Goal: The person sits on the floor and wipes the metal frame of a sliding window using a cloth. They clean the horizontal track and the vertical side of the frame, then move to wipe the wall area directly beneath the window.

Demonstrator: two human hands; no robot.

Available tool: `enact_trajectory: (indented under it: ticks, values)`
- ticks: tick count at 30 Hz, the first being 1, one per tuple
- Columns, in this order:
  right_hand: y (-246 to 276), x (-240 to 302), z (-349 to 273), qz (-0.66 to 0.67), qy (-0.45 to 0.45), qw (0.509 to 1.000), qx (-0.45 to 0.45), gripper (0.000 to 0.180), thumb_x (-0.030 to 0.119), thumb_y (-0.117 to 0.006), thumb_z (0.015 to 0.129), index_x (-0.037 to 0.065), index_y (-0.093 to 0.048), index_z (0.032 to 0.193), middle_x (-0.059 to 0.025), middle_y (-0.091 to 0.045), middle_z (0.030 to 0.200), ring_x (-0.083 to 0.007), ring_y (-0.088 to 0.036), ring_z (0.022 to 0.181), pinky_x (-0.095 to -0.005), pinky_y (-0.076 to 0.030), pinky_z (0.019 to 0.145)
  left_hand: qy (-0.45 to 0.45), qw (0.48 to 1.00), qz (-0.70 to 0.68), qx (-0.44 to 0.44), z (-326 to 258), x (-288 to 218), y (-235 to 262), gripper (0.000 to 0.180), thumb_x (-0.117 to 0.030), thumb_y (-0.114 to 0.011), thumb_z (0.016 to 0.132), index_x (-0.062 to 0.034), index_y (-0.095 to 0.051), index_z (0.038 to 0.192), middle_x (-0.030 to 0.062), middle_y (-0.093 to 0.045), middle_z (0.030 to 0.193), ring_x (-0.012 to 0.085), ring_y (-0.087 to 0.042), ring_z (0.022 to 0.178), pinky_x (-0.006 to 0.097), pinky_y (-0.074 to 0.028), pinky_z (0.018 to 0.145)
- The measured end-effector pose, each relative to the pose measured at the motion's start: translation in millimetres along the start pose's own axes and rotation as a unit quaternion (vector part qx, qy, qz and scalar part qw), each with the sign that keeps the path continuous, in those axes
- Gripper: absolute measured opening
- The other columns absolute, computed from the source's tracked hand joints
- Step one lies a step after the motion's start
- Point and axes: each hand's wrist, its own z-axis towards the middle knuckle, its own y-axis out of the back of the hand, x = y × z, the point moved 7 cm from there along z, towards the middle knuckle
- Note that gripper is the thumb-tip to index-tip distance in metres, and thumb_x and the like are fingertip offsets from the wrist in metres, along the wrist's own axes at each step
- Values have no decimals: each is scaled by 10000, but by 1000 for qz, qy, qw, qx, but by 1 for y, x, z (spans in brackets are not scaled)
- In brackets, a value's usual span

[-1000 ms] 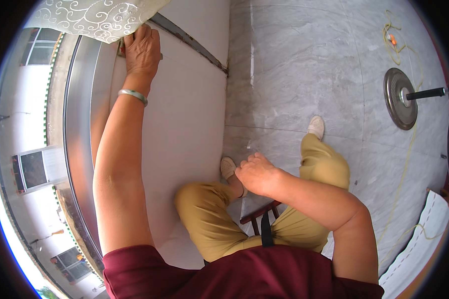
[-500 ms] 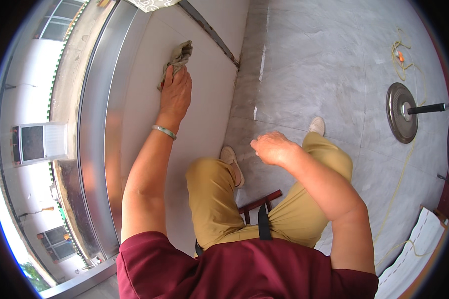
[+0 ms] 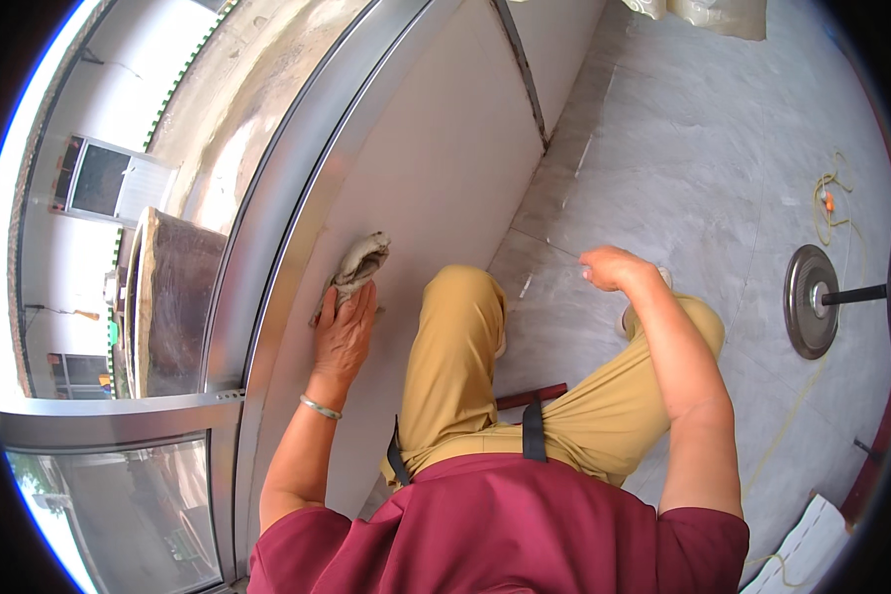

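My left hand (image 3: 345, 335) presses a crumpled grey-green cloth (image 3: 362, 259) against the low white wall panel (image 3: 426, 168) on my left. The cloth bunches up beyond the fingertips, and part of it is hidden under the fingers. A pale green bangle (image 3: 321, 407) circles that wrist. My right hand (image 3: 616, 269) hangs over my right leg, its fingers curled in and nothing showing between them. It touches neither the wall nor the cloth.
A metal window frame (image 3: 312, 198) runs along the top of the panel. Below me is a dark red stool (image 3: 532, 396). On the grey tiled floor (image 3: 683, 148), to the right, stand a weight-plate base with a bar (image 3: 812, 301) and a yellow cord (image 3: 830, 206).
My left hand and the cloth have come nearer to me along the panel. The view has turned, bringing more window frame into sight. My right hand stays curled over the right leg.
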Motion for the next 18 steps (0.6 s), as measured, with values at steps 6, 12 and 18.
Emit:
enact_trajectory:
  ticks: [6,12,18]
  values:
    - [-9,-8,5,-40,-6,999,24,368,253,-538,995,91,-568,1324,-171,-609,1296,-364,-554,1221,-449,-465,1004,124,991,-46,35,-138,18,21,508,-174,-547,891,-64,-512,1386,20,-463,1473,171,-310,1432,512,-157,1203]
    - [-23,10,5,-69,-18,997,32,353,263,-543,987,72,-598,1279,-185,-633,1251,-368,-582,1189,-454,-485,984,156,985,7,78,-238,32,27,463,-158,-506,898,-90,-562,1352,2,-507,1450,205,-322,1442,557,-116,1198]
    - [-33,29,23,-84,20,995,44,344,286,-546,986,73,-616,1248,-190,-642,1236,-367,-598,1170,-460,-495,965,122,989,85,22,-175,44,27,447,-138,-482,898,-106,-585,1332,8,-516,1431,239,-298,1455,595,-69,1196]
